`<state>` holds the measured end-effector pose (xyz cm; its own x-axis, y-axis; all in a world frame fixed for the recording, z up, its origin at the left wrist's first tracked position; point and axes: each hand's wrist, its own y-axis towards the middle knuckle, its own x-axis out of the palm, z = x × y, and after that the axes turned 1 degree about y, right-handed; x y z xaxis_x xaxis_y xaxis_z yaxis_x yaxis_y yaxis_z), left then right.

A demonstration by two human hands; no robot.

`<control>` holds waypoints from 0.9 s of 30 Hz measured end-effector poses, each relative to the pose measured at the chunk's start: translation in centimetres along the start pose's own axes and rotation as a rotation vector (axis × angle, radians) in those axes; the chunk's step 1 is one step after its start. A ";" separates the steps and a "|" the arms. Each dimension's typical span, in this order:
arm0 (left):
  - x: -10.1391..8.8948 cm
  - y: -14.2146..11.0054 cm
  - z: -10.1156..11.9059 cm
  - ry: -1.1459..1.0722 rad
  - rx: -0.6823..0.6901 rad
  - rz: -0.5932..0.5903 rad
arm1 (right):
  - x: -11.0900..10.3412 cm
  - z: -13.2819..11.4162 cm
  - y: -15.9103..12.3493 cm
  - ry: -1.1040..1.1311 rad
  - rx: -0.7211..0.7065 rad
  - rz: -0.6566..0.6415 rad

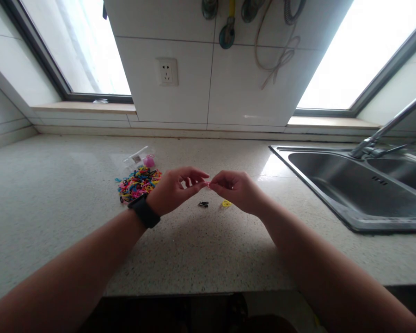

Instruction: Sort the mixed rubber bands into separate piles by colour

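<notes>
My left hand (pixel 178 187), with a black watch (pixel 144 211) on its wrist, meets my right hand (pixel 239 190) above the counter. Both pinch a small pink rubber band (pixel 207 184) between their fingertips; most of it is hidden by the fingers. Just below the hands lie a few black rubber bands (pixel 203 204), and a small group of yellow rubber bands (pixel 226 203) sits under my right hand. Beside my left hand is a heap of multicoloured rubber bands (pixel 138 183), partly covered by that hand.
Behind the heap lie a clear plastic bag (pixel 137 156) and a round pink item (pixel 149 161). A steel sink (pixel 353 222) with a tap (pixel 367 147) is set into the pale speckled counter (pixel 194 249) at right. The tiled wall carries a socket (pixel 167 72) and pipes.
</notes>
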<state>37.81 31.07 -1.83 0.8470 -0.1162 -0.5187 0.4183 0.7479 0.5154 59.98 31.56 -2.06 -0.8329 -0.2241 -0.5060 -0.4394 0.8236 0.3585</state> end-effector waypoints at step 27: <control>-0.1 0.0 0.5 -0.050 0.019 -0.061 | -0.3 -0.4 0.0 0.104 0.002 0.083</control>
<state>37.93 30.81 -1.46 0.8348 -0.1944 -0.5151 0.4757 0.7257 0.4971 60.06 31.46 -1.62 -0.8967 -0.2079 -0.3908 -0.3672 0.8424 0.3944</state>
